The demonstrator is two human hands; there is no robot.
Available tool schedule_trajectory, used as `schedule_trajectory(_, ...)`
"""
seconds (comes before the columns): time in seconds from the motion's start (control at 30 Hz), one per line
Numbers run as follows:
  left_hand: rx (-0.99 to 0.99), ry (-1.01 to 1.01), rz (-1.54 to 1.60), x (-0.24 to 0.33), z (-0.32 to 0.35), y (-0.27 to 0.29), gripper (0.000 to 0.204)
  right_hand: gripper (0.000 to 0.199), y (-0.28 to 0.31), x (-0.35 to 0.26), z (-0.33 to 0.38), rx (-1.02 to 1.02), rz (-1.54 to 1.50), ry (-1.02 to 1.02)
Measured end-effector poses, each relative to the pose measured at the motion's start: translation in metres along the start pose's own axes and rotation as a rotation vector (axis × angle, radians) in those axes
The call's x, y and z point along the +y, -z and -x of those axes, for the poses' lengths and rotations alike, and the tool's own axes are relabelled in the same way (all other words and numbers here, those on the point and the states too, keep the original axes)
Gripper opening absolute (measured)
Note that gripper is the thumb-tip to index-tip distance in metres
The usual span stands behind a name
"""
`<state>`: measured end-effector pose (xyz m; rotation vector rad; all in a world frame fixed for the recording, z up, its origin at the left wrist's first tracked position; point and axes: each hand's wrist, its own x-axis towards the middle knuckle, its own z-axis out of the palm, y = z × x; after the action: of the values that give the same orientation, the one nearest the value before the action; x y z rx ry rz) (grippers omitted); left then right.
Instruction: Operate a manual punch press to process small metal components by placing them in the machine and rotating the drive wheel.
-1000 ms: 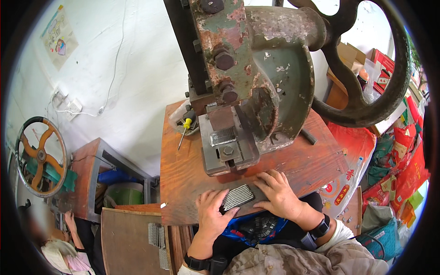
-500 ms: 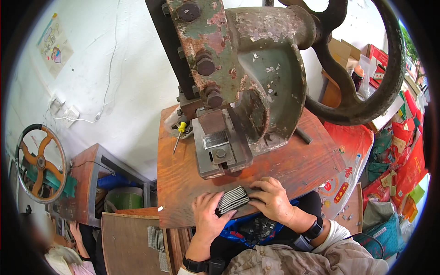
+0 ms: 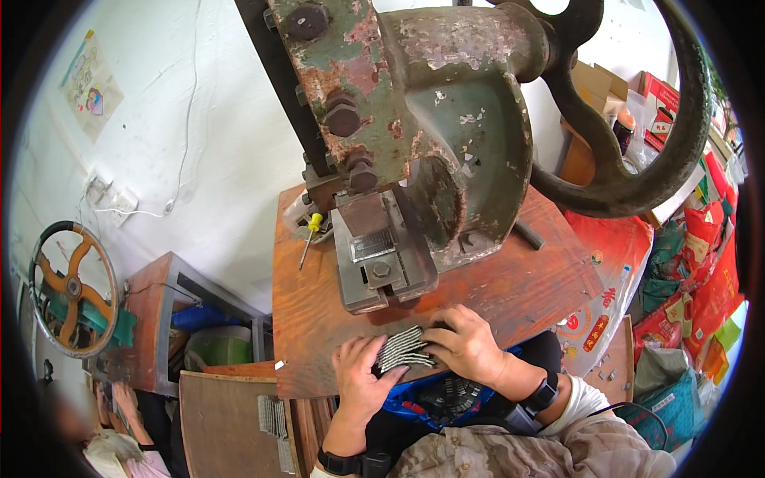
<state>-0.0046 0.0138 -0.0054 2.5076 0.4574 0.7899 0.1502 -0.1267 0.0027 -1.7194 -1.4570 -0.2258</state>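
A stack of thin grey metal strips (image 3: 403, 350) is held over the near edge of the wooden bench. My left hand (image 3: 358, 374) is closed round its left end, thumb below and fingers above. At the other end, the bent fingers of my right hand (image 3: 468, 348) pinch the strips, which spread apart like a fan on that side. Below my hands, on my lap, an open blue bag (image 3: 406, 405) holds many small dark metal pieces. Beyond the hands stands a worn green hand press (image 3: 470, 159), with a bolted steel die block (image 3: 381, 271) at its foot.
A yellow-handled screwdriver (image 3: 311, 231) lies left of the press. More stacked strips (image 3: 272, 417) rest on a lower wooden board (image 3: 219, 422). The press's big handwheel (image 3: 693, 119) overhangs the right. Another person's hand (image 3: 125, 398) shows at lower left, near a second wheel (image 3: 73, 285).
The strips, earlier in a compact block, have fanned apart at the right end. My right hand has shifted slightly left. The other person's hand has moved.
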Motion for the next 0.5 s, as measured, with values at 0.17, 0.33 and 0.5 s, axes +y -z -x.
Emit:
schedule_trajectory(0.17, -0.008, -0.003, 0.008, 0.003, -0.003, -0.001, 0.058, 0.031, -0.011, 0.006, -0.001, -0.01, -0.04, -0.054)
schedule_trajectory(0.33, 0.0, 0.005, 0.011, 0.002, -0.003, -0.002, 0.058, 0.025, -0.003, 0.013, 0.001, 0.006, -0.097, -0.168)
schedule_trajectory(0.5, 0.035, 0.014, 0.006, 0.001, -0.001, -0.002, 0.057, 0.021, 0.021, 0.023, -0.004, -0.058, -0.269, -0.467)
